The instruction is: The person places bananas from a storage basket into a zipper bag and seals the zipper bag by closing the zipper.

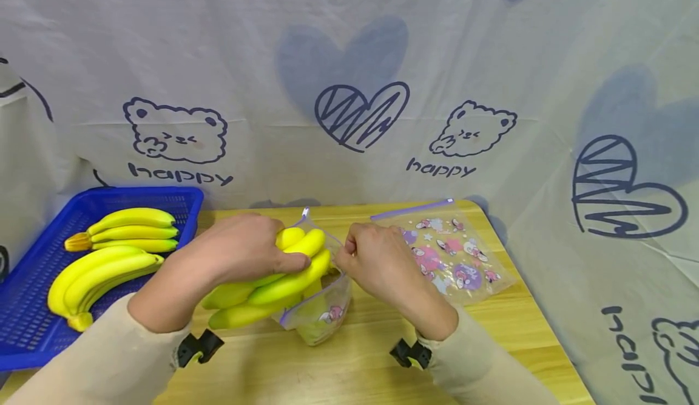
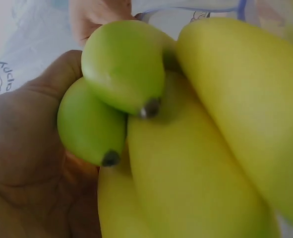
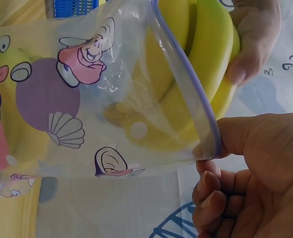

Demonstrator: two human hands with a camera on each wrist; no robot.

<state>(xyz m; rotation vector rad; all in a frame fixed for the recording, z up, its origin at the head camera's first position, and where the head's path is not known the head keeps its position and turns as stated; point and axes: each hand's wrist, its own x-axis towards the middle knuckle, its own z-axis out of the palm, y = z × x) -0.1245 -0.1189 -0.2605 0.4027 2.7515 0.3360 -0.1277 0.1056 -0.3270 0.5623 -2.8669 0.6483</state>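
My left hand grips a bunch of yellow bananas, greenish in places, with its thumb lying along the top. The stem end of this bunch is inside the mouth of a clear printed zip bag, and the dark-tipped ends stick out toward me. At the bag's far right, my right hand pinches the purple zip edge between thumb and finger. More yellow shows through the lower part of the bag; what it is cannot be made out clearly. Banana tips fill the left wrist view.
A blue plastic basket on the left holds two more banana bunches. On the right of the wooden table lies a second printed zip bag, flat. A patterned cloth hangs behind and along the right side.
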